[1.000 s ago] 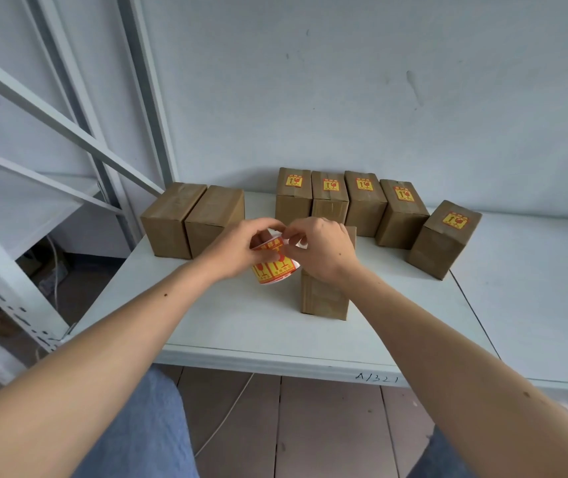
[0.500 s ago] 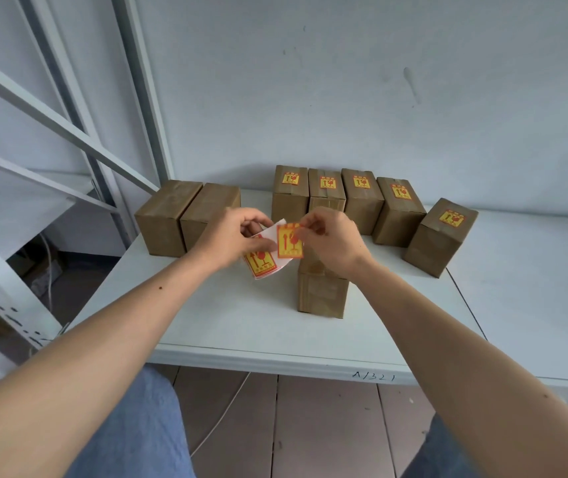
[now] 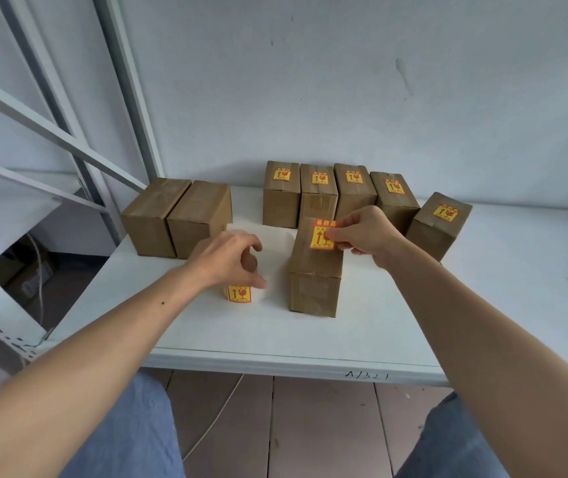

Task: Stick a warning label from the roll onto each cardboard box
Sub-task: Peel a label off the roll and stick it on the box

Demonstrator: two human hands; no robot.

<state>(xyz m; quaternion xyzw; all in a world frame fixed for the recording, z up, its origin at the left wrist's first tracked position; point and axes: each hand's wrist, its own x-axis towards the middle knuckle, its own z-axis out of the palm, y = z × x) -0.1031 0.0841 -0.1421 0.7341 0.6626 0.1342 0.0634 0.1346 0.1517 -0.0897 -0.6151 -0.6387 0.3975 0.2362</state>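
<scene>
Nearest the person, the left hand (image 3: 231, 262) is hovering over the label roll (image 3: 239, 293), which is standing on the white desk (image 3: 206, 326); its fingers are loosely curled above the roll, and whether they are actually touching it cannot be told. Just to the right, the unlabelled cardboard box (image 3: 315, 274) is lying with its long axis running away from the person. The right hand (image 3: 365, 234) is pinching a peeled warning label (image 3: 322, 234) by its right edge, holding it over the box's far end. It looks like a straight press down comes next, and the right hand is clearly the closer one. Further back, two bare boxes (image 3: 175, 215) are waiting on the left, well apart from five labelled boxes (image 3: 355, 188) along the wall.
</scene>
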